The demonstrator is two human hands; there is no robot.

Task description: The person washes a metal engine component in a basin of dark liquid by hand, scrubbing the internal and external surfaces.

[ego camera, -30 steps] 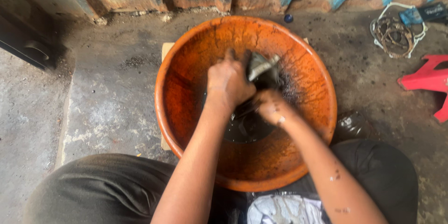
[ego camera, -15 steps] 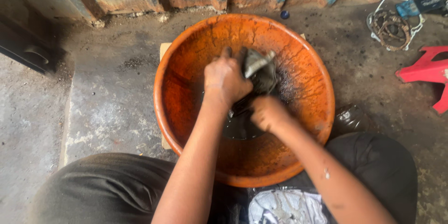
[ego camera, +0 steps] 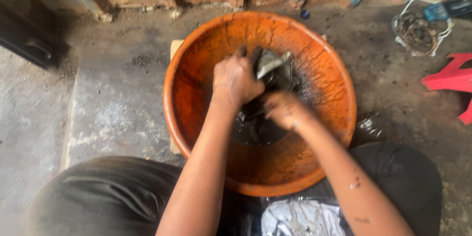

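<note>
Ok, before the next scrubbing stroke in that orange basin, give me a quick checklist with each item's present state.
1. Left hand grips the grey metal part: ok.
2. Right hand is inside the orange basin, low beside the part: ok; what it holds: cannot tell, blurred.
3. Basin sits flat on the concrete floor, between the knees: ok.
4. Dark liquid is pooled at the bottom, none seen over the rim: ok.
5. Part's surface clean: cannot tell.
</note>
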